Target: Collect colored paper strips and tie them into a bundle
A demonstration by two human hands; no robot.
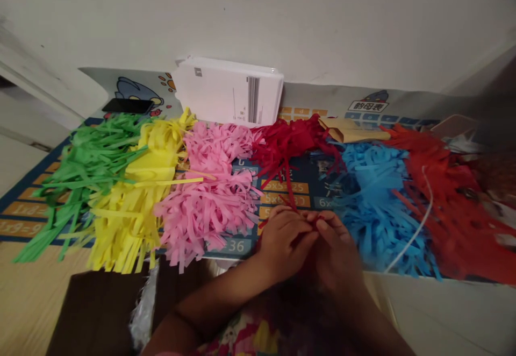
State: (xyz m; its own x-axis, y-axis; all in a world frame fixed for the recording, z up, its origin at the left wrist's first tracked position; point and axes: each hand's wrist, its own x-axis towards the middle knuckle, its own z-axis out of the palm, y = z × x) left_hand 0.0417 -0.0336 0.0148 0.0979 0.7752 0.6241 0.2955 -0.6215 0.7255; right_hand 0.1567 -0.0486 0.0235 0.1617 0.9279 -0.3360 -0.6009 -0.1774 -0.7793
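Note:
My left hand (282,237) and my right hand (336,248) meet at the near edge of the mat, fingers pinched together on a dark red paper strip (288,192) that runs up toward the dark red paper strip pile (286,141). Both hands are closed around the strip's lower end. Heaps of cut paper strips lie across the mat: green (84,168), yellow (137,200), pink (209,194), blue (374,200) and orange-red (451,205).
A printed multiplication mat (282,186) covers the table. A stack of white paper sheets (229,92) leans at the wall. A black phone (127,106) lies far left. Tan paper (349,130) and a white cord (419,221) lie on the right. A dark box (97,313) sits near left.

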